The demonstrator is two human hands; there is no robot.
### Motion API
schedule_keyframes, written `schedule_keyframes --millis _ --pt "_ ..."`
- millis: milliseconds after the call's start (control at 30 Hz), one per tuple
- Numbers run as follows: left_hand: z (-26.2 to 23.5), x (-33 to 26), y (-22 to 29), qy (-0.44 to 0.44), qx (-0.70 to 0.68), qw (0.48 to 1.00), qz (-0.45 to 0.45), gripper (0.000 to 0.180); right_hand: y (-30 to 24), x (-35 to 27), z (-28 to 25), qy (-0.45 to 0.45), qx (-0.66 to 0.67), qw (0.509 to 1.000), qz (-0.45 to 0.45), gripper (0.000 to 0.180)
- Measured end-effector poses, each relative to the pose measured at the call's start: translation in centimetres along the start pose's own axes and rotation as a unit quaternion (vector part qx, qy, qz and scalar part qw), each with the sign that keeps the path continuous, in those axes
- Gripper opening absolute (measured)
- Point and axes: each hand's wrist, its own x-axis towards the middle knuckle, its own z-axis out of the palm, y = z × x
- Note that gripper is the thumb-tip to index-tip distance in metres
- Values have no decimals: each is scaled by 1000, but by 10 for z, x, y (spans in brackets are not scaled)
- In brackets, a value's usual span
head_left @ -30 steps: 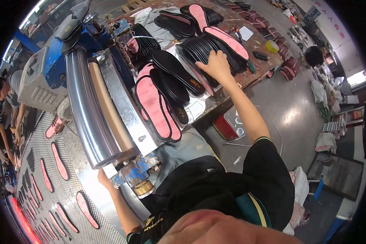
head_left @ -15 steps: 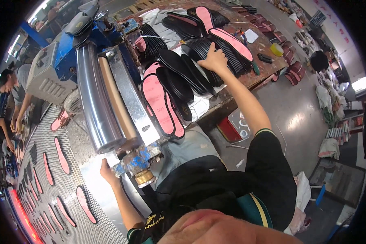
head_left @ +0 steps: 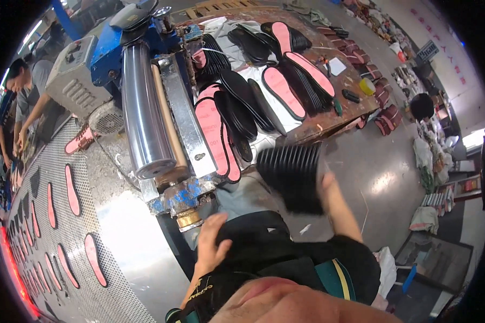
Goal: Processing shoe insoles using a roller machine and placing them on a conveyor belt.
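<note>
A thick stack of black insoles [head_left: 291,175] hangs in the air off the table's front edge, a little blurred. My right hand [head_left: 331,194] grips it from its right side. My left hand [head_left: 213,242] holds nothing, thumb and fingers apart, just below the brass-coloured end [head_left: 189,219] of the roller machine. Beyond the hands, more black insoles [head_left: 237,116] lie in overlapping piles. A pink-faced insole [head_left: 284,91] lies at the middle of the table, beside a stack topped by another pink insole [head_left: 312,74]. Nearer the machine is a large pink insole [head_left: 210,129].
A shiny steel roller [head_left: 145,107] stands left of the piles. Further left, pink insoles [head_left: 95,261] lie in rows on a perforated metal belt [head_left: 113,269]. A person [head_left: 37,81] works at the far left. The wooden table [head_left: 355,110] also holds a yellow roll [head_left: 367,86].
My right hand has lifted a stack of black insoles off the table and brought it toward me, uncovering a pink insole. My left hand has left the roller's end and moved right.
</note>
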Motion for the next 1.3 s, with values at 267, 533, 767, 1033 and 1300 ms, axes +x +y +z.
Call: schedule_keyframes --millis 267,533,767,1033,1300 --pt "-2 20 -11 -114 -83 990 -23 92 39 -57 194 -252 200 904 282 103" --pt "-12 28 -13 -209 -162 965 -3 85 37 -46 217 -366 -1 914 176 98" --pt "-9 12 20 -213 -116 970 -33 85 37 -63 235 -258 -260 924 112 92" --pt "-38 34 76 -313 -85 944 54 67 110 -25 252 -424 -284 850 130 75" --pt "-44 24 0 -514 91 792 -318 85 111 9 272 -489 -255 789 270 73"
